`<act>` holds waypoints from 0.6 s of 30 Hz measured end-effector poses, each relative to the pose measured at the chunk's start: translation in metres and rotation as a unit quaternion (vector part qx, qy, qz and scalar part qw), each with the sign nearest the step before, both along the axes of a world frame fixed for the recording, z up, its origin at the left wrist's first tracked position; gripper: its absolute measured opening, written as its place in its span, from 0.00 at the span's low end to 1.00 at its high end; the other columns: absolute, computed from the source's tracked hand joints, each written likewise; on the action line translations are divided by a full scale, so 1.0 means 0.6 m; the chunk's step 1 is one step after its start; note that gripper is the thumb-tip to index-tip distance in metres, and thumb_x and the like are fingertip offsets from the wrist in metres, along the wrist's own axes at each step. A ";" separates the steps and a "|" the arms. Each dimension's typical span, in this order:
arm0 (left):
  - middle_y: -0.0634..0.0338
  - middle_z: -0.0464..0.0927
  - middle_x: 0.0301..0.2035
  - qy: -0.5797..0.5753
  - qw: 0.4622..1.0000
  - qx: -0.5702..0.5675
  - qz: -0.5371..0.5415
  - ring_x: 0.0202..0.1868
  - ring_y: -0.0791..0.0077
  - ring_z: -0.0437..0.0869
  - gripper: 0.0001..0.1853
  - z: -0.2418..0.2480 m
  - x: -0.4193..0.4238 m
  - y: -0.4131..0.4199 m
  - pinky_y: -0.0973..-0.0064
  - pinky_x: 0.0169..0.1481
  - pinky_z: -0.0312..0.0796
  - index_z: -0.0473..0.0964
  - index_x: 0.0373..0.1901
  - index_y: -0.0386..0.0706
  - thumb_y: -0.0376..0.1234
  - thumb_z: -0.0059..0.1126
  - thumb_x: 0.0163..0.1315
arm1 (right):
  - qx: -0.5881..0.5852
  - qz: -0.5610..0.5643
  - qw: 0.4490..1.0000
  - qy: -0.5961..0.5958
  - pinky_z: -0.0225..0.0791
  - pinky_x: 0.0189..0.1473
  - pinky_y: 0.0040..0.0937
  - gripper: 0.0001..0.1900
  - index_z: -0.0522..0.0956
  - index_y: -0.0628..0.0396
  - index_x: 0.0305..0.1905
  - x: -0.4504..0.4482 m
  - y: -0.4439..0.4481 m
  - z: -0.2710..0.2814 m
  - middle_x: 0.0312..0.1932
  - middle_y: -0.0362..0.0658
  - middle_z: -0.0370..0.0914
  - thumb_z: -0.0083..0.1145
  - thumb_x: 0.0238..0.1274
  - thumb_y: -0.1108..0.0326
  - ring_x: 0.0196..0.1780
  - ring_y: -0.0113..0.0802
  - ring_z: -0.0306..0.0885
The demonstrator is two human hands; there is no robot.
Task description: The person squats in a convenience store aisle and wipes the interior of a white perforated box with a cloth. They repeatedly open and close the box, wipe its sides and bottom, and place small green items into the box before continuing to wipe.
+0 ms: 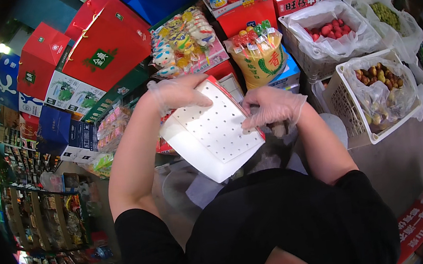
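Both my hands wear thin clear plastic gloves. Between them is a cardboard display box (216, 125), with a white panel punched with rows of small holes and a red outer side. My left hand (186, 94) grips its upper left edge, thumb lying on the perforated panel. At the right edge, my right hand (272, 106) pinches the box with thumb and bent fingers. A plain white flap (202, 158) hangs along its lower left side, towards my body. Just beyond the box sit a bag of wrapped novelty candies (182, 42) and a yellow sack topped with lollipops (259, 57).
Red gift cartons (109, 46) are stacked at the left. On the right stand a plastic crate of red fruit (290, 50) and a crate of brownish fruit (348, 106), both lined with plastic bags. Stocked shelves (46, 219) line the far left.
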State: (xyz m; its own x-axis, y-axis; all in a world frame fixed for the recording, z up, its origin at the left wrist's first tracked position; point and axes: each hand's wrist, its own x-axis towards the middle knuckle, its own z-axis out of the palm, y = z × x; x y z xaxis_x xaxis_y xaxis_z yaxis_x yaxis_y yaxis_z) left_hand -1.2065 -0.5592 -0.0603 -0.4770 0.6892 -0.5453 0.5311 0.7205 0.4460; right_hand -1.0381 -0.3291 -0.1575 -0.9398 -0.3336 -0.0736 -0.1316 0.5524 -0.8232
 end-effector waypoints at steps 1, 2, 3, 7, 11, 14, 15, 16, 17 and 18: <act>0.48 0.80 0.63 -0.065 0.996 0.014 0.057 0.64 0.62 0.82 0.45 0.012 0.006 -0.001 0.69 0.68 0.72 0.68 0.75 0.39 0.42 0.76 0.55 | -0.046 -0.019 0.998 -0.029 0.76 0.40 0.35 0.25 0.83 0.59 0.33 0.004 0.013 0.001 0.32 0.46 0.86 0.75 0.54 0.44 0.36 0.33 0.84; 0.50 0.81 0.61 -0.057 0.992 0.053 0.096 0.62 0.65 0.82 0.44 0.011 0.009 -0.017 0.69 0.67 0.73 0.67 0.75 0.38 0.39 0.76 0.56 | -0.093 -0.039 0.995 0.014 0.76 0.39 0.31 0.19 0.82 0.59 0.33 0.004 0.021 -0.003 0.32 0.42 0.86 0.77 0.55 0.52 0.35 0.29 0.83; 0.52 0.81 0.59 -0.049 0.986 0.091 0.134 0.61 0.68 0.82 0.43 0.009 0.014 -0.038 0.70 0.66 0.73 0.67 0.75 0.37 0.35 0.76 0.57 | -0.185 -0.073 0.979 -0.044 0.77 0.39 0.30 0.17 0.82 0.59 0.33 0.006 0.025 -0.004 0.32 0.42 0.85 0.77 0.54 0.57 0.35 0.28 0.83; 0.56 0.80 0.59 -0.079 0.969 0.164 0.166 0.60 0.72 0.80 0.39 0.001 0.017 -0.092 0.71 0.68 0.72 0.65 0.74 0.35 0.29 0.72 0.62 | -0.427 -0.171 0.888 0.016 0.78 0.42 0.29 0.11 0.81 0.60 0.45 0.007 0.041 -0.001 0.40 0.43 0.84 0.72 0.59 0.73 0.41 0.28 0.83; 0.56 0.80 0.58 -0.054 0.975 0.165 0.139 0.59 0.74 0.79 0.36 -0.027 0.065 -0.095 0.70 0.67 0.72 0.67 0.72 0.37 0.30 0.72 0.64 | -0.509 -0.205 0.826 0.127 0.76 0.57 0.30 0.18 0.81 0.59 0.57 -0.001 0.009 0.006 0.53 0.40 0.81 0.69 0.63 0.77 0.54 0.29 0.81; 0.55 0.79 0.58 -0.020 0.980 0.166 0.106 0.61 0.72 0.79 0.33 -0.053 0.089 -0.064 0.70 0.67 0.72 0.69 0.69 0.36 0.33 0.72 0.64 | -0.390 -0.161 0.869 0.257 0.69 0.70 0.36 0.22 0.81 0.58 0.63 -0.003 -0.033 0.005 0.59 0.45 0.80 0.69 0.64 0.73 0.65 0.34 0.76; 0.55 0.79 0.57 0.006 0.982 0.173 0.083 0.61 0.72 0.79 0.32 -0.059 0.096 -0.051 0.70 0.67 0.72 0.70 0.68 0.36 0.33 0.72 0.64 | -0.331 -0.113 0.897 0.272 0.67 0.71 0.38 0.22 0.82 0.57 0.63 -0.007 -0.037 0.000 0.60 0.48 0.80 0.68 0.65 0.72 0.66 0.38 0.75; 0.55 0.79 0.57 0.037 0.981 0.178 0.064 0.61 0.72 0.78 0.31 -0.060 0.101 -0.049 0.70 0.67 0.71 0.70 0.66 0.36 0.34 0.72 0.64 | -0.272 -0.060 0.917 0.285 0.66 0.72 0.40 0.22 0.82 0.57 0.64 -0.013 -0.044 -0.005 0.60 0.50 0.79 0.68 0.65 0.71 0.67 0.41 0.75; 0.55 0.80 0.57 0.065 0.985 0.147 0.056 0.62 0.71 0.78 0.30 -0.073 0.090 -0.057 0.68 0.68 0.71 0.72 0.64 0.36 0.34 0.72 0.63 | -0.206 -0.054 0.933 0.288 0.70 0.69 0.42 0.22 0.84 0.49 0.62 -0.017 -0.053 -0.015 0.59 0.55 0.79 0.67 0.62 0.70 0.65 0.53 0.77; 0.54 0.79 0.58 0.043 0.981 0.169 0.081 0.62 0.70 0.78 0.30 -0.072 0.084 -0.063 0.68 0.68 0.71 0.71 0.65 0.36 0.34 0.72 0.63 | -0.165 -0.066 0.941 0.287 0.70 0.69 0.43 0.22 0.84 0.47 0.62 -0.018 -0.050 -0.020 0.60 0.56 0.79 0.67 0.62 0.69 0.65 0.54 0.77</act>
State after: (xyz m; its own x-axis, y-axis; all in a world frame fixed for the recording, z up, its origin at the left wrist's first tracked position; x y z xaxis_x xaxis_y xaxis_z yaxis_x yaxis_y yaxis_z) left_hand -1.1560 -0.5968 -0.1035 -0.6298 0.7349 -0.2513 0.4671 0.6169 0.6334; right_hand -1.0487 -0.3589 -0.1694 -0.8278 -0.1267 0.5465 -0.5555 0.3209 -0.7671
